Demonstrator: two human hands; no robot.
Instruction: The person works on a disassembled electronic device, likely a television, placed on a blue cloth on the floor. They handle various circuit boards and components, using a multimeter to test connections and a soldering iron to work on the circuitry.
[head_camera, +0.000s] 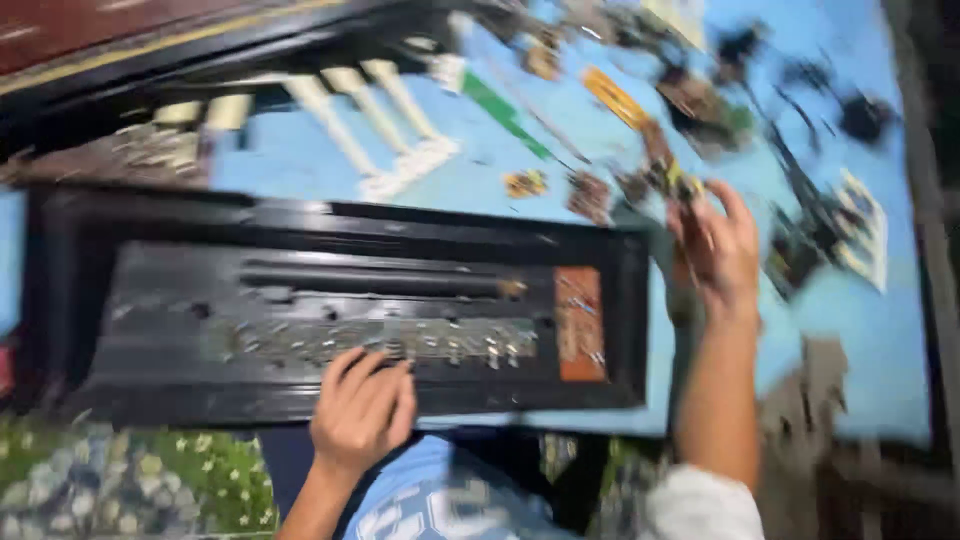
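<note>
Head view: left hand (362, 408) on black case (330, 300) near edge; right hand (718, 245) beside.

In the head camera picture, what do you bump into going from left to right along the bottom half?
Flowery cloth → left hand resting on the long black open case → brown circuit board inside the case → right hand raised over the blue mat.

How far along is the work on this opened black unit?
Done: the black unit lies opened, circuit board exposed, loose parts scattered on the blue surface. In hand: left hand rests on its front row; right hand is among the parts, grip blurred. Left: unit not closed.
</note>
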